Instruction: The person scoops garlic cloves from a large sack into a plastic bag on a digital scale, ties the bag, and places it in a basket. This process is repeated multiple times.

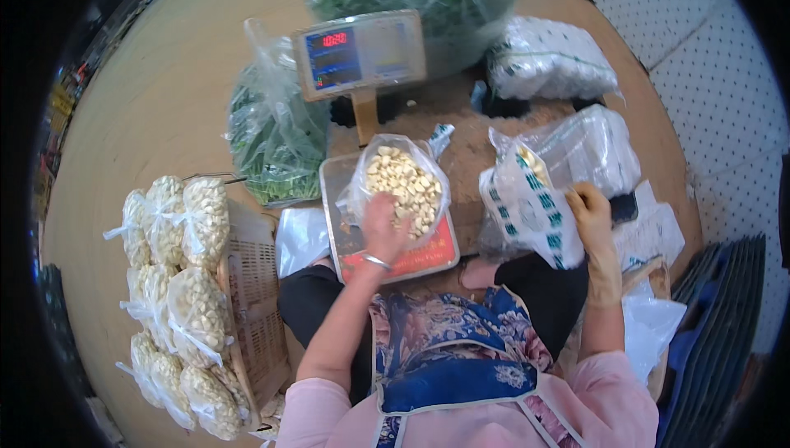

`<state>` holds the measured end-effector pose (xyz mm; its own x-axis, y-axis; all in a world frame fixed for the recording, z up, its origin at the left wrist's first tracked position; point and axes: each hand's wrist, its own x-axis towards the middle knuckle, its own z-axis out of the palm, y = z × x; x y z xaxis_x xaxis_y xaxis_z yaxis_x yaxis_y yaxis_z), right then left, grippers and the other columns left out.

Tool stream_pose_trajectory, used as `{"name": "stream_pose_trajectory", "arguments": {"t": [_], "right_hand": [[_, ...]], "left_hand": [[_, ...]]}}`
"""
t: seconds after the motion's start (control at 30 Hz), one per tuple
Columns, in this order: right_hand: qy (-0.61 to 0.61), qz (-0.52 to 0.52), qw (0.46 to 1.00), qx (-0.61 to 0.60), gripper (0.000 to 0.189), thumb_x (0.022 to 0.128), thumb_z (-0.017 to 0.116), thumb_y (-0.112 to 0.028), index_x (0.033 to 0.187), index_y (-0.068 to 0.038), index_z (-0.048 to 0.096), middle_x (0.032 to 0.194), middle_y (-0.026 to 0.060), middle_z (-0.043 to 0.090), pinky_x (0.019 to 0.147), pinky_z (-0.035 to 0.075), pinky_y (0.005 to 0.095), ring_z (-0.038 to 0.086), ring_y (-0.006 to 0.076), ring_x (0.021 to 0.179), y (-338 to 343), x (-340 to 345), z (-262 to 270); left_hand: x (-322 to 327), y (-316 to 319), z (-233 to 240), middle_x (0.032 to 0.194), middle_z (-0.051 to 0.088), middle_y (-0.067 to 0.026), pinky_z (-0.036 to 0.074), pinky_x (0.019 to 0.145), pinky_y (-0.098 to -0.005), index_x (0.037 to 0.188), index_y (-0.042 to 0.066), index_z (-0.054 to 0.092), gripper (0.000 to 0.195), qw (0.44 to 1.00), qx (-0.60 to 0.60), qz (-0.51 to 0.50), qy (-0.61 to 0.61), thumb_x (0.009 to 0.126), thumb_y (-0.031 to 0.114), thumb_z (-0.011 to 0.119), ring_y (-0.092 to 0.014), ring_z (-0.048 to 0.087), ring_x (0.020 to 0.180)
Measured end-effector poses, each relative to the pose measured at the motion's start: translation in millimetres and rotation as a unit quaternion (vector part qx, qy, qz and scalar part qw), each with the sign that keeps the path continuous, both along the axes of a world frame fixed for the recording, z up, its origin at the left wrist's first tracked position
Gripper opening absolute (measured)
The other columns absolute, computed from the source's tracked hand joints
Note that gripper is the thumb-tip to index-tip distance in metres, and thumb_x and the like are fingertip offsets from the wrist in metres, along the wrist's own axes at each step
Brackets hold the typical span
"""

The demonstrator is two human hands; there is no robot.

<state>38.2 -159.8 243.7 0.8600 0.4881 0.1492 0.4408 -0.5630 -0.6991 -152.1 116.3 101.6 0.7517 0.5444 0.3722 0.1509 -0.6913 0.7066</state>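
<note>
An open clear plastic bag of peeled garlic cloves (404, 186) rests on the pan of a digital scale (426, 257). My left hand (384, 226), bare with a bracelet at the wrist, reaches over the near rim into this bag, its blurred fingers at the cloves. Whether they grip any is hidden. My right hand (589, 210) wears a thin tan glove and pinches the right edge of a white plastic bag with green printing (534, 210). Some garlic cloves (532, 163) show in that bag's opening.
The scale's lit display (360, 53) stands on a post behind the pan. Bagged greens (278, 133) lie left of it, with a larger bag of greens (419, 10) behind. Tied garlic bags (197, 306) top a plastic crate (256, 300) at left. Wrapped white packages (549, 59) lie right.
</note>
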Motion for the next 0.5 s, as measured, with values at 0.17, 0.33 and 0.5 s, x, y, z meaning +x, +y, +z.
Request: {"name": "stream_pose_trajectory", "arguments": {"t": [0.17, 0.33, 0.5], "right_hand": [[0.023, -0.050, 0.987, -0.152, 0.019, 0.080, 0.056, -0.018, 0.085, 0.001, 0.058, 0.074, 0.0127, 0.058, 0.064, 0.042, 0.0337, 0.054, 0.0217, 0.069, -11, 54, -124], [0.075, -0.097, 0.985, -0.119, 0.024, 0.080, 0.056, -0.021, 0.090, 0.000, 0.058, 0.074, 0.0120, 0.059, 0.063, 0.042, 0.0325, 0.054, 0.0206, 0.067, -20, 64, -127], [0.088, -0.068, 0.984, -0.141, 0.027, 0.080, 0.054, -0.023, 0.094, 0.000, 0.058, 0.086, 0.0170, 0.058, 0.070, 0.042, 0.0353, 0.055, 0.0265, 0.081, -6, 55, -107]], "left_hand": [[-14, 20, -16, 0.100, 0.049, -0.0204, 0.033, 0.086, -0.0422, 0.097, 0.000, 0.049, 0.050, 0.982, 0.073, 0.164, 0.058, 0.060, 0.024, 0.072, -0.036, 0.045, 0.097], [-30, 41, -47, 0.081, 0.053, -0.0112, 0.039, 0.071, -0.0370, 0.080, 0.002, 0.049, 0.031, 0.972, 0.055, 0.157, 0.166, 0.063, 0.019, 0.069, -0.028, 0.049, 0.081], [-43, 47, -57, 0.064, 0.048, -0.0061, 0.038, 0.055, -0.0297, 0.067, 0.002, 0.047, 0.021, 0.954, -0.250, 0.155, 0.063, 0.070, 0.015, 0.063, -0.017, 0.047, 0.058]]}}
